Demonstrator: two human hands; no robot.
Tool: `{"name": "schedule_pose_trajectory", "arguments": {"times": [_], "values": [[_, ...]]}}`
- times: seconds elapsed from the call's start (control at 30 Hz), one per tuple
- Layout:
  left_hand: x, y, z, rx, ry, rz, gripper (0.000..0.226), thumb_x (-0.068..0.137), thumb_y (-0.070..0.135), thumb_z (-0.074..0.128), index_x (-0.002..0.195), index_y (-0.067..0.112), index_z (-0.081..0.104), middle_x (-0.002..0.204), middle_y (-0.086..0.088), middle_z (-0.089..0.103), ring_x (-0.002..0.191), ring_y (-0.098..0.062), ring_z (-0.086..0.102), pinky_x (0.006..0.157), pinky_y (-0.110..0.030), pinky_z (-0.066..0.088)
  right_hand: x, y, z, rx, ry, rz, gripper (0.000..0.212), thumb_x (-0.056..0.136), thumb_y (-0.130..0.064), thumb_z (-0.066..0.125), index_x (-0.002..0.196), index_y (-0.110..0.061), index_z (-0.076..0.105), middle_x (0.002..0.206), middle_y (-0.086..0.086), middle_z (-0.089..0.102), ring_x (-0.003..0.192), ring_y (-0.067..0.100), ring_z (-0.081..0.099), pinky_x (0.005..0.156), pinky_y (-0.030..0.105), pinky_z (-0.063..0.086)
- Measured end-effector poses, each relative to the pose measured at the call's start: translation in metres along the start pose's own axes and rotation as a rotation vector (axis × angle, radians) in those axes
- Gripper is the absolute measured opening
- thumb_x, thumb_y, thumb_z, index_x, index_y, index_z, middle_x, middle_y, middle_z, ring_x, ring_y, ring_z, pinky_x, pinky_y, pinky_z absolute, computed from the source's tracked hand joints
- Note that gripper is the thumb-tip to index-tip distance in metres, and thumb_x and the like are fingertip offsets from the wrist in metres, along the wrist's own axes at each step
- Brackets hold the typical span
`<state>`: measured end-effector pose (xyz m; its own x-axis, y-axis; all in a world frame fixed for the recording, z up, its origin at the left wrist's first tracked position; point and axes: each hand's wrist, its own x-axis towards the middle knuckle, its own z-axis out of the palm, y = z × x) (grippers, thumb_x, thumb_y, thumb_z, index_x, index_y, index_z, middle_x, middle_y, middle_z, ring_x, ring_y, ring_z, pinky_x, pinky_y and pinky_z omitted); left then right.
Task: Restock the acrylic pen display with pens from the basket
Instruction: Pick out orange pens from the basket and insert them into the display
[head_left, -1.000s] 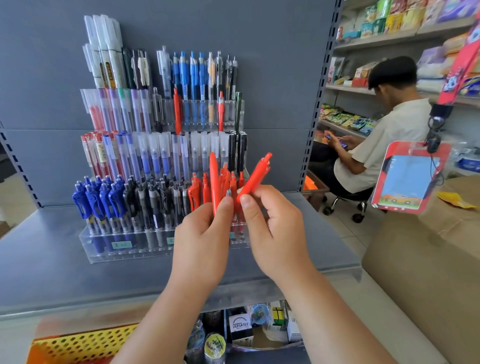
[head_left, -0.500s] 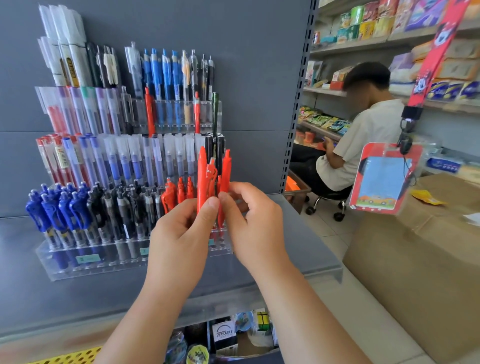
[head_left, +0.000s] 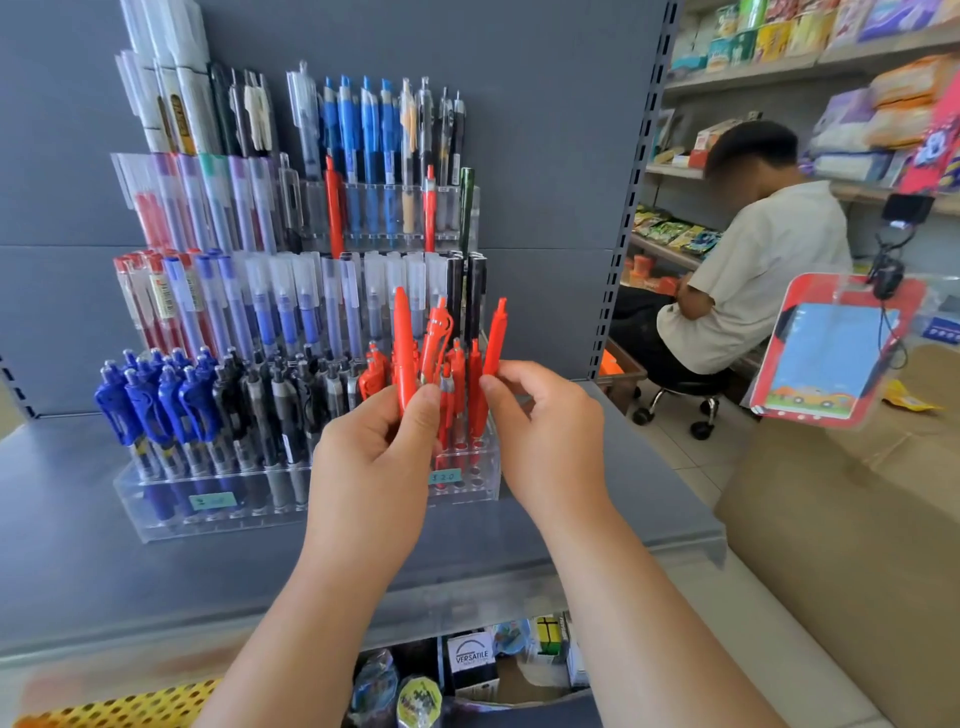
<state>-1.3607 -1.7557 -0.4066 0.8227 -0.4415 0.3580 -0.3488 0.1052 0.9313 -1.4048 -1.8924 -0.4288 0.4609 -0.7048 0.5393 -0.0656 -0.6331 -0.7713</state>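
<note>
Item one, far left and low: the yellow perforated basket (head_left: 119, 701), only its rim in view below the shelf (head_left: 78, 519), its contents not visible. Item two: the acrylic pen display (head_left: 260, 512), tiered and standing on the shelf. Its front row runs from blue pens (head_left: 150, 405) through black pens (head_left: 275, 400) to red ones at the right end. Item three: my left hand (head_left: 374, 457), fingers and thumb curled round a bunch of red pens (head_left: 404, 338), held upright just in front of the red section with the clip ends up. Item four: my right hand (head_left: 545, 431), thumb and forefinger pinching a single red pen (head_left: 493, 348) about mid-barrel. The other fingers are loosely curled behind it, and the tip points down toward the free holes (head_left: 475, 448) at the row's right end. Handling notes, as I judge them: each pen is light, rigid plastic, smooth and somewhat slippery, and not fragile, though a clip could snag a neighbour. A mid-barrel pinch suits the single pen, since it leaves the lower end clear to find a hole and lets me steer the tilt. The bunch is best gripped low and firmly, because loose barrels will slide past one another and fan out. The display itself looks light enough to shift if a pen is pushed in at an angle, so it should go in straight down.
</note>
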Motion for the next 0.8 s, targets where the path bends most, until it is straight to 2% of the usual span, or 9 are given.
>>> {"name": "schedule_pose_trajectory", "arguments": {"times": [0.13, 0.23, 0.33, 0.43, 0.53, 0.67, 0.8], "values": [[-0.001, 0.0, -0.003, 0.031, 0.0, 0.026, 0.047, 0.096, 0.036, 0.056, 0.071, -0.003, 0.056, 0.052, -0.009, 0.04, 0.046, -0.015, 0.029, 0.042, -0.023, 0.025, 0.0, 0.003, 0.004, -0.06, -0.009, 0.027, 0.017, 0.094, -0.038, 0.06, 0.101, -0.031, 0.074, 0.087, -0.014, 0.073, 0.08, 0.01, 0.067, 0.07, 0.037, 0.056], [0.0, -0.002, -0.003, 0.033, -0.001, 0.017, 0.043, 0.096, 0.035, 0.059, 0.067, 0.003, 0.061, 0.056, -0.016, 0.053, 0.045, -0.013, 0.035, 0.043, -0.022, 0.03, -0.003, 0.004, 0.006, -0.088, -0.04, 0.037, 0.018, 0.093, -0.04, 0.06, 0.103, -0.033, 0.073, 0.085, -0.014, 0.072, 0.079, 0.013, 0.067, 0.07, 0.039, 0.057], [0.0, -0.001, -0.001, 0.021, 0.015, -0.004, 0.036, 0.096, 0.031, 0.06, 0.067, 0.011, 0.068, 0.062, -0.006, 0.067, 0.042, -0.003, 0.043, 0.044, -0.014, 0.035, -0.007, 0.002, 0.005, -0.16, -0.079, 0.061, 0.015, 0.092, -0.039, 0.063, 0.105, -0.034, 0.07, 0.089, -0.015, 0.071, 0.076, 0.013, 0.065, 0.068, 0.036, 0.056], [-0.001, 0.0, 0.0, 0.002, 0.023, -0.015, 0.029, 0.097, 0.025, 0.06, 0.073, 0.013, 0.072, 0.067, 0.001, 0.072, 0.049, 0.003, 0.058, 0.049, -0.008, 0.041, -0.009, -0.001, 0.004, -0.236, -0.102, 0.096, 0.013, 0.092, -0.039, 0.063, 0.102, -0.032, 0.069, 0.098, -0.013, 0.07, 0.082, 0.016, 0.064, 0.069, 0.036, 0.055], [-0.001, 0.0, 0.001, -0.022, 0.001, -0.032, 0.022, 0.098, 0.02, 0.058, 0.082, 0.016, 0.072, 0.073, 0.004, 0.074, 0.062, -0.001, 0.068, 0.055, -0.01, 0.048, -0.009, -0.006, 0.003, -0.291, -0.106, 0.116, 0.014, 0.093, -0.041, 0.061, 0.101, -0.032, 0.068, 0.107, -0.011, 0.065, 0.092, 0.016, 0.061, 0.071, 0.035, 0.052], [-0.001, 0.0, 0.001, -0.042, -0.046, -0.05, 0.019, 0.101, 0.022, 0.054, 0.089, 0.022, 0.069, 0.079, 0.005, 0.076, 0.075, -0.009, 0.074, 0.068, -0.023, 0.058, -0.011, -0.009, 0.003, -0.298, -0.127, 0.135, 0.016, 0.095, -0.04, 0.058, 0.104, -0.03, 0.066, 0.11, -0.01, 0.062, 0.094, 0.017, 0.06, 0.071, 0.034, 0.05], [-0.002, 0.001, 0.0, -0.042, -0.064, -0.047, 0.02, 0.101, 0.023, 0.053, 0.089, 0.022, 0.07, 0.079, 0.006, 0.076, 0.072, -0.007, 0.073, 0.063, -0.017, 0.054, -0.012, -0.012, 0.003, -0.301, -0.112, 0.158, 0.017, 0.095, -0.04, 0.057, 0.105, -0.029, 0.065, 0.11, -0.01, 0.06, 0.095, 0.018, 0.06, 0.073, 0.036, 0.05]]}}
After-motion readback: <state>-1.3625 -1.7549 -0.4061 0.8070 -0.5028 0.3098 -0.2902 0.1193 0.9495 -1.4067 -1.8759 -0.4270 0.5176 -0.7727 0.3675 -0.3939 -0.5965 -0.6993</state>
